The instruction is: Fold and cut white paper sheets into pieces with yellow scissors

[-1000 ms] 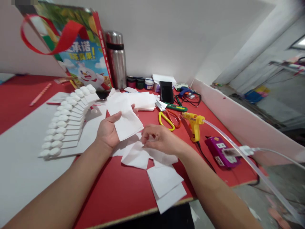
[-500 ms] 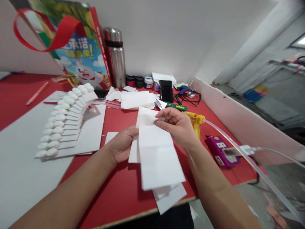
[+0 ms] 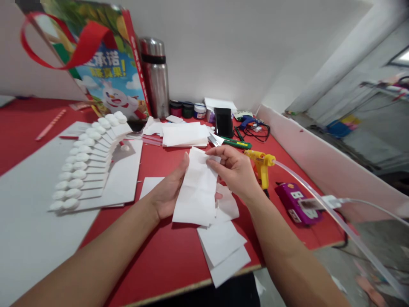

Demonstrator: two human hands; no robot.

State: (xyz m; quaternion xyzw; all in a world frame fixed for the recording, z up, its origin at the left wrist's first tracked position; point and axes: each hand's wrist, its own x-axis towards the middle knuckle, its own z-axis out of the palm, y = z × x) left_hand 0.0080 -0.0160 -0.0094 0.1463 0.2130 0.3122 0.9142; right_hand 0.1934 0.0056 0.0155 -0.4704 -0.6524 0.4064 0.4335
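My left hand [image 3: 166, 194] lies under a stack of white paper sheets [image 3: 196, 192] and cups it from below, thumb up along its left edge. My right hand [image 3: 234, 170] pinches the top right corner of the same stack. Both hands hover just above the red table [image 3: 153, 256]. More loose white sheets [image 3: 222, 249] lie on the table below the stack, reaching its front edge. A single small sheet [image 3: 150, 185] rests left of my left hand.
A white card with a fan of white spoon-like strips [image 3: 86, 166] lies at left. A colourful gift bag [image 3: 96, 64] and a steel flask [image 3: 156, 79] stand at the back. Paper pile [image 3: 185, 134], scissors [image 3: 215, 140], yellow glue gun [image 3: 262, 168], purple power strip [image 3: 292, 202] sit right.
My right hand lifted sheets off the table and brought them onto the sheet in my left hand. The long sheet that hung down half a second ago now sits gathered in the stack.
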